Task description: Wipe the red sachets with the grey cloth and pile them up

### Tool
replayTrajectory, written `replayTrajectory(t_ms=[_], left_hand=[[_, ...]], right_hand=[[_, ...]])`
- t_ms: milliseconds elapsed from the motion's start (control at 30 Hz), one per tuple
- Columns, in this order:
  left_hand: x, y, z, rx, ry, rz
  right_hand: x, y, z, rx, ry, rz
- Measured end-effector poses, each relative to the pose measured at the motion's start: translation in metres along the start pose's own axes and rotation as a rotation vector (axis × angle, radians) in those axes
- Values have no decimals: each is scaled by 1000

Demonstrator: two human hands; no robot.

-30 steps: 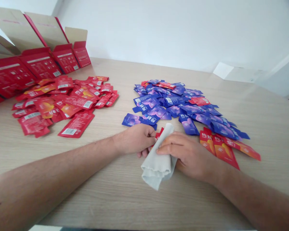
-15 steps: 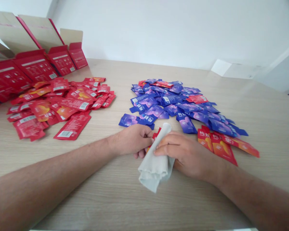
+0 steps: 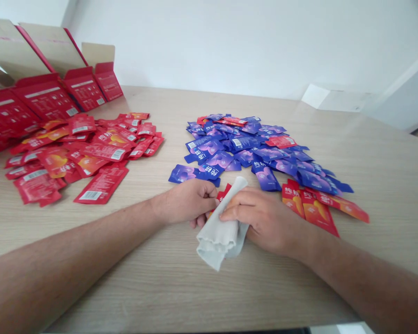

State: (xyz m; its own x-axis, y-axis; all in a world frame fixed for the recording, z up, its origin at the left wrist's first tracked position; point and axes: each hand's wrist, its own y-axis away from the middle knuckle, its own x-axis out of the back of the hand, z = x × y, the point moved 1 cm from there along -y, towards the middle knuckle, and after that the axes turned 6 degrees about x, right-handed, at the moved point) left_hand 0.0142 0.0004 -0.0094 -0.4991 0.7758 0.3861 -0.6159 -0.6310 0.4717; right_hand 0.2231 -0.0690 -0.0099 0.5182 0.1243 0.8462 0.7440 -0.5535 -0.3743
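Observation:
My right hand (image 3: 264, 218) is closed on a folded white cloth (image 3: 218, 234), which drapes down over the front of a red sachet (image 3: 224, 191). Only the top edge and left side of that sachet show. The fingers of my left hand (image 3: 186, 202) are pinched at the sachet's left edge, touching or nearly touching the cloth. Just behind both hands spreads a heap of purple sachets (image 3: 244, 144) with a few red ones among them. Beside my right wrist lie several red-and-orange sachets (image 3: 315, 211).
On the left, a pile of red sachets (image 3: 101, 148) lies on the wooden table (image 3: 167, 287). Open red cardboard boxes (image 3: 42, 99) stand in a row behind it. A white box (image 3: 334, 99) rests by the wall at the back right.
The whole view has shifted slightly left. The cloth's lower end has swung a little upward, while both hands keep the same grip around the red sachet.

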Motion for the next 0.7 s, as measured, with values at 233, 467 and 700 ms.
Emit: replayTrajectory(t_ms=[233,467,700], left_hand=[[-1,0,-1,-3,30,-3],[-1,0,-1,-10,-10,-27],[-1,1,0,-11,13,-23]], right_hand=[[2,0,-1,-21,9,4],[1,-1,-7,82,-43,-68],[1,1,-3,16,2,-23]])
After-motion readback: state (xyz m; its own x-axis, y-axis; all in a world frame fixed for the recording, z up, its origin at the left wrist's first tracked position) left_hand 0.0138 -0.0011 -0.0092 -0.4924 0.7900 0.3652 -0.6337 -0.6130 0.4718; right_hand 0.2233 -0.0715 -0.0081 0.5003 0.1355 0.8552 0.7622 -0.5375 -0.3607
